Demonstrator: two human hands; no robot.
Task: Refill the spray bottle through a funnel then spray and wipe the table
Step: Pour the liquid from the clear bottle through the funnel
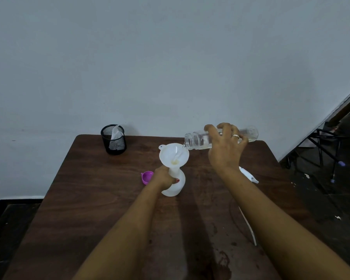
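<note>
The right hand is gripping a clear bottle, fingers wrapped over its middle, and is tipping it almost level so that its mouth is sitting just over the far rim of the funnel. A thin stream is running down the cone and a little liquid is pooling at the throat. The funnel is standing in the neck of the spray bottle, which is upright near the middle of the table, and the left hand is clamping round that neck just under the funnel. The pour seems to be going well. The thing to watch is the pool at the throat: if it is rising, the tilt needs easing so the funnel is not overflowing. The left hand's grip matters, since the wide funnel is probably making the bottle top-heavy. A purple cap is lying just left of that hand, the spray head is lying beside the right forearm, and a mesh cup with a cloth is waiting at the far left corner.
</note>
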